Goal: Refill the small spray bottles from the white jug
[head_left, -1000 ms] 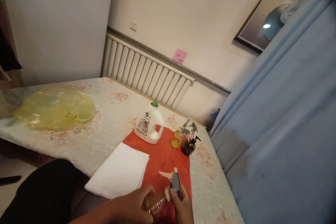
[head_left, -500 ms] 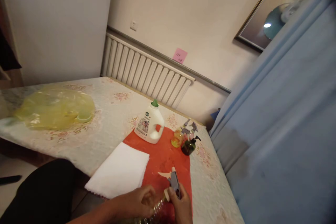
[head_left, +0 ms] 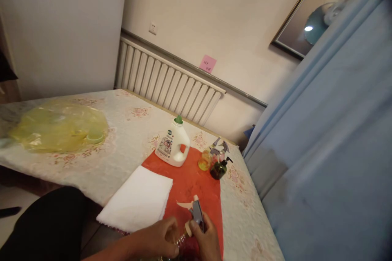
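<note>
My right hand (head_left: 207, 237) is closed around the grey and cream trigger spray head (head_left: 197, 212), whose nozzle points up. Just left of it, my left hand (head_left: 161, 237) is closed at the ribbed, clear neck of a spray bottle (head_left: 181, 239). The bottle's body is mostly hidden by my hands and cut off by the bottom edge. The cream collar sits at the top of the neck; whether it is fully seated I cannot tell. Both hands are low over a red cloth (head_left: 196, 183), beside a folded white cloth (head_left: 137, 200).
A white detergent jug (head_left: 174, 147) with green in its mouth stands at the cloth's back edge. Right of it are a yellowish spray bottle (head_left: 204, 161) and a dark pump bottle (head_left: 218, 170). A yellow plastic bag (head_left: 58, 126) lies at left; a blue curtain (head_left: 324, 151) hangs at right.
Both hands have shifted slightly left in the picture with the spray bottle and its head, and the spray head leans a little more to the left. The view has turned slightly.
</note>
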A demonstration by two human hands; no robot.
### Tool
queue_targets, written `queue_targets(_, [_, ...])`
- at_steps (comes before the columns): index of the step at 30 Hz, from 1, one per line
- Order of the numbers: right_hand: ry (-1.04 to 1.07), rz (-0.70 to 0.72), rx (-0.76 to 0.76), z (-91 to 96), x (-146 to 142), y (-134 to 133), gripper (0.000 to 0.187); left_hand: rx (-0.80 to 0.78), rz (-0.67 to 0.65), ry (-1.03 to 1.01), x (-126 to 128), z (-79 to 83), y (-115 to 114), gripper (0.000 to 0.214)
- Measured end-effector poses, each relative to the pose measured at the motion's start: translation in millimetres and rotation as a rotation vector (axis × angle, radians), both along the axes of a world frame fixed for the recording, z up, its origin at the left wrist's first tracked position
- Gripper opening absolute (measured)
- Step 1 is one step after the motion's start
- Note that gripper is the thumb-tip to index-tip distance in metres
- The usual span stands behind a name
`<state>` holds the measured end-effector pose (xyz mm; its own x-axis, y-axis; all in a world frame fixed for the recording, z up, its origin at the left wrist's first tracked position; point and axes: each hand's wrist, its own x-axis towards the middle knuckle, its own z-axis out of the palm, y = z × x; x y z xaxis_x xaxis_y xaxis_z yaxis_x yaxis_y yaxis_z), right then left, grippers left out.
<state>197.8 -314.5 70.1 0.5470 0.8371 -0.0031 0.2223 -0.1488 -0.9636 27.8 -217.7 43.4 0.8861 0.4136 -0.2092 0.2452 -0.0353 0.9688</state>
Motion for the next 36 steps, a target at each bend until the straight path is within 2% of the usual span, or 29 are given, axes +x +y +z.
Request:
queue_targets(6, [0.001,0.068,-0.025,1.7,-1,-1,0.027,-0.081,-0.02,0.023,-4,10.6,3,0.028])
queue_targets(11, [-0.046,0.037,-0.038,5.1,-4,1,0.021,0.032,-0.02,0.064,-4,14.4,1,0.022])
queue_targets(14, [-0.058,0.025,-0.034,5.1,-6,2,0.019,0.077,-0.014,0.029,-2,12.7,-2,0.027])
queue_targets(18, [-0.084,0.001,-0.036,2.7,-9,5,0.017,0.15,0.064,0.012,3,9.8,-9,0.04])
queue_targets(21, [-0.083,0.002,-0.042,1.4,-10,5,0.015,0.201,0.099,0.061,5,11.3,-10,0.037])
queue_targets(30, [-0.004,0.075,-0.008,8.8,-14,2,0.023,-0.001,-0.004,0.015,-4,27.8,-3,0.026])
queue_targets(36, [0.01,0.077,-0.019,8.4,-16,3,0.022,0.032,-0.04,0.042,-4,25.4,-1,0.023])
